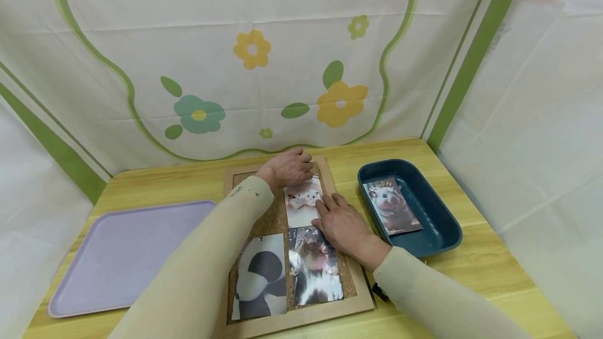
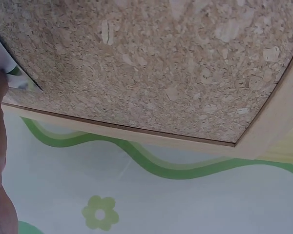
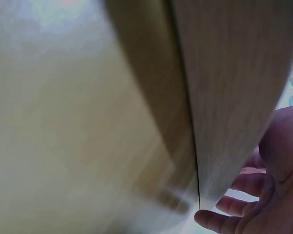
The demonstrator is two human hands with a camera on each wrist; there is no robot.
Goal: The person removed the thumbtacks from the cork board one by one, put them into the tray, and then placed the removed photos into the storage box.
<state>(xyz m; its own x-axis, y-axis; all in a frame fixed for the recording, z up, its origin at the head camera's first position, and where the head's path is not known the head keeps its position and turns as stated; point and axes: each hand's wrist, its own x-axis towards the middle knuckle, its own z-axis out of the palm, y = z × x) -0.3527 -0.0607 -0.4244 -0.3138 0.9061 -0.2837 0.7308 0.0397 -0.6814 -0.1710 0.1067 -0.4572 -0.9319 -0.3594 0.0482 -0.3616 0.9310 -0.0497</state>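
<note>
L hand point(image 1: 288, 168), R hand point(image 1: 344, 225) on 2-animal pic point(image 1: 302, 214).

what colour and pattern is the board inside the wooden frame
The cork board is brown, speckled with paler flecks; best seen in the left wrist view.

No txt, nos. or brands legible in any view. Closest to lettering: small gold marks point(image 1: 379, 185) along the far edge of the animal photo point(image 1: 393, 209) in the dk teal bin point(image 1: 438, 211), R side of the tabletop point(image 1: 499, 271); too small & blurry to read, can't make out a single char. Also a few tiny dk marks point(image 1: 245, 191) on the cuff of the pale L sleeve point(image 1: 207, 255), just behind the L hand point(image 1: 289, 168); can't tell if letters or just a pattern.
</note>
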